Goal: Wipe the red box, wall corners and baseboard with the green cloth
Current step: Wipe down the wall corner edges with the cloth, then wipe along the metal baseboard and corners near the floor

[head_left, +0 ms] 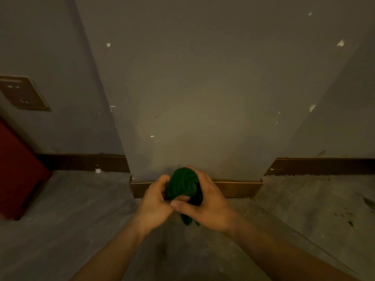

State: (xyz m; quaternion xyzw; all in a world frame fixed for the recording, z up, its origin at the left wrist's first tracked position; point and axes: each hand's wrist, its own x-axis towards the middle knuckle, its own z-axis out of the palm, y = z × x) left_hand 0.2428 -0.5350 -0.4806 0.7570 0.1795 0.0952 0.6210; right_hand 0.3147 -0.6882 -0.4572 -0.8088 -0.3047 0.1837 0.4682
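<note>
Person faces a projecting grey wall column [194,88] with chipped paint spots. Both hands meet low in front of the column's base, bunching a dark green cloth [182,185] into a ball. Left hand [156,201] is curled shut on the cloth's left side; right hand [207,201] wraps it from the right, thumb across the front, a tail of cloth hanging below. Cloth sits in front of the brown wooden baseboard [237,188] running along the column's foot, contact with it unclear. More baseboard continues on the recessed walls either side of the column. Red box [18,175] stands on the grey concrete floor [81,220] far left of the column, under a brown wall plate [22,92].
</note>
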